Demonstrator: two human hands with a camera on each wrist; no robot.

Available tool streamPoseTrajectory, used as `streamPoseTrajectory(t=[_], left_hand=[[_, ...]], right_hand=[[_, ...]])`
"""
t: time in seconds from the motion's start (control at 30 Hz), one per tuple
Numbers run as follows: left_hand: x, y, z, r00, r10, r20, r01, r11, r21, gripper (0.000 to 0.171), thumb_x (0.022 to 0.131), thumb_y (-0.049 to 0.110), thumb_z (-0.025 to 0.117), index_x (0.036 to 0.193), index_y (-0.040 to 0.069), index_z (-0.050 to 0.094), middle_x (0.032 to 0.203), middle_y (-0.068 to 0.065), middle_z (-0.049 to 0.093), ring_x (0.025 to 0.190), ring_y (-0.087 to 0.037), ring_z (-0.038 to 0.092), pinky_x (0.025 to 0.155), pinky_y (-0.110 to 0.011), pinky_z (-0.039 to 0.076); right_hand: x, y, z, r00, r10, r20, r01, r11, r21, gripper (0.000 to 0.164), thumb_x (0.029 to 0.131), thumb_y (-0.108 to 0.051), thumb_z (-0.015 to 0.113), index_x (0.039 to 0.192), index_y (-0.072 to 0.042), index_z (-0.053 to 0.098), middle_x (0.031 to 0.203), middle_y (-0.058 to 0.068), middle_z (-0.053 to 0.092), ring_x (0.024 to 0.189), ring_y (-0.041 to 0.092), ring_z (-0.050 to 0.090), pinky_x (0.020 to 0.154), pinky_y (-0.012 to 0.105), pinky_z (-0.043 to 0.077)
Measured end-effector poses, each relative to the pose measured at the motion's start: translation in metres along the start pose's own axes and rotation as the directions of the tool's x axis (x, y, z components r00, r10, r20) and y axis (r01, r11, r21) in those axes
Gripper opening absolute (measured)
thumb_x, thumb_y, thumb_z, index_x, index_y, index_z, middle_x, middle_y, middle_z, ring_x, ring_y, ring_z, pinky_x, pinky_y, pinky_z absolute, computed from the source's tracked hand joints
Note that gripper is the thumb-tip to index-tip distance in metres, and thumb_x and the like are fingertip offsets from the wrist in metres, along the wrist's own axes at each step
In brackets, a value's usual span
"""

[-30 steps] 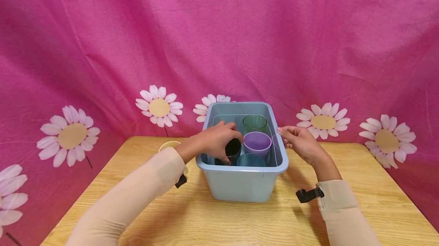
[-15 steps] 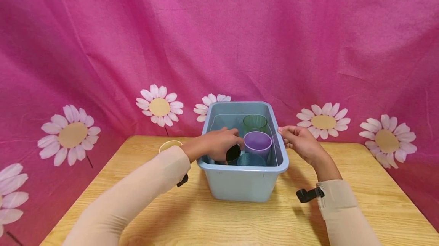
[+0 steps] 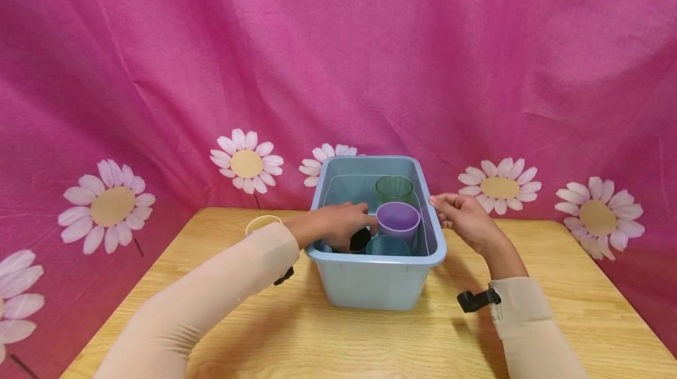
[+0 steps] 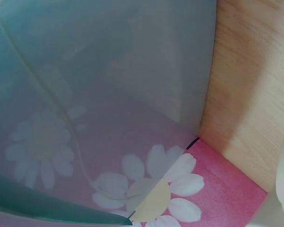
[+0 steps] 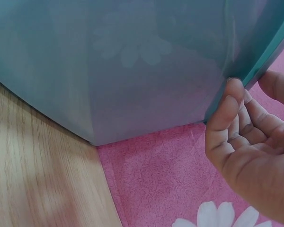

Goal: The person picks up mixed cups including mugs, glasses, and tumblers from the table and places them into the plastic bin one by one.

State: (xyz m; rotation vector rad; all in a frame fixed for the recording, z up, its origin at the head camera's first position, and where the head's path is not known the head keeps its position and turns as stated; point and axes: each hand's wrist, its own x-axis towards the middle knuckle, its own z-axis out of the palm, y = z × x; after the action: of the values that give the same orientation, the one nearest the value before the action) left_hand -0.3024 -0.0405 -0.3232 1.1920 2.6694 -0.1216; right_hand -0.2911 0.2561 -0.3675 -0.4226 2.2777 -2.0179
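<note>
In the head view, my left hand (image 3: 346, 223) reaches over the left side of a grey-blue plastic bin (image 3: 370, 285) and grips a black cup (image 3: 361, 241) inside it; the hand covers much of that cup. Beside the black cup stand a blue cup (image 3: 388, 245) and a purple cup (image 3: 398, 220), with a clear green cup (image 3: 394, 190) farther back. My right hand (image 3: 465, 223) pinches the bin's right rim between thumb and curled fingers, as the right wrist view also shows. The left wrist view has the bin's outer wall (image 4: 146, 61), but the left hand's fingers are hidden there.
A yellow cup (image 3: 263, 223) stands on the wooden table (image 3: 338, 344) left of the bin, partly behind my left forearm. A pink cloth (image 3: 338, 61) with white daisies hangs behind the table.
My left hand has gone lower into the bin with the black cup, and its wrist has shifted slightly right. The right hand stays at the rim.
</note>
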Motion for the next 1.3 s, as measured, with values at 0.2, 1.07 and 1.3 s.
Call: streamPoseTrajectory(t=[0.2, 1.07, 1.3], left_hand=[[0.001, 0.000, 0.000, 1.000, -0.004, 0.025, 0.005, 1.000, -0.027, 0.057, 0.077, 0.021, 0.092, 0.126, 0.029, 0.062, 0.123, -0.002, 0.051, 0.106, -0.018, 0.050, 0.077, -0.029, 0.054], [-0.008, 0.007, -0.011, 1.000, -0.016, 0.014, 0.016, 1.000, 0.016, 0.066, 0.079, 0.035, 0.090, 0.137, 0.024, 0.059, 0.130, -0.003, 0.052, 0.115, -0.020, 0.049, 0.090, -0.037, 0.054], [-0.020, 0.010, -0.028, 0.999, -0.020, -0.035, 0.023, 0.996, 0.091, 0.071, 0.079, 0.048, 0.087, 0.139, 0.023, 0.058, 0.134, -0.002, 0.052, 0.117, -0.019, 0.049, 0.091, -0.036, 0.054]], right_hand=[[-0.001, 0.000, 0.000, 1.000, 0.005, -0.005, -0.005, 1.000, -0.018, 0.036, 0.106, -0.025, 0.059, 0.118, 0.009, 0.063, 0.086, -0.002, 0.068, 0.078, 0.011, 0.062, 0.074, 0.025, 0.056], [-0.002, 0.000, 0.001, 1.000, -0.001, 0.004, 0.001, 0.999, 0.045, 0.023, 0.105, -0.021, 0.060, 0.109, 0.000, 0.068, 0.084, -0.002, 0.067, 0.075, 0.010, 0.062, 0.071, 0.024, 0.055], [-0.001, 0.000, 0.001, 1.000, -0.005, 0.008, 0.004, 0.999, 0.047, 0.023, 0.105, -0.021, 0.061, 0.109, 0.000, 0.069, 0.084, -0.002, 0.068, 0.075, 0.011, 0.063, 0.071, 0.024, 0.055]])
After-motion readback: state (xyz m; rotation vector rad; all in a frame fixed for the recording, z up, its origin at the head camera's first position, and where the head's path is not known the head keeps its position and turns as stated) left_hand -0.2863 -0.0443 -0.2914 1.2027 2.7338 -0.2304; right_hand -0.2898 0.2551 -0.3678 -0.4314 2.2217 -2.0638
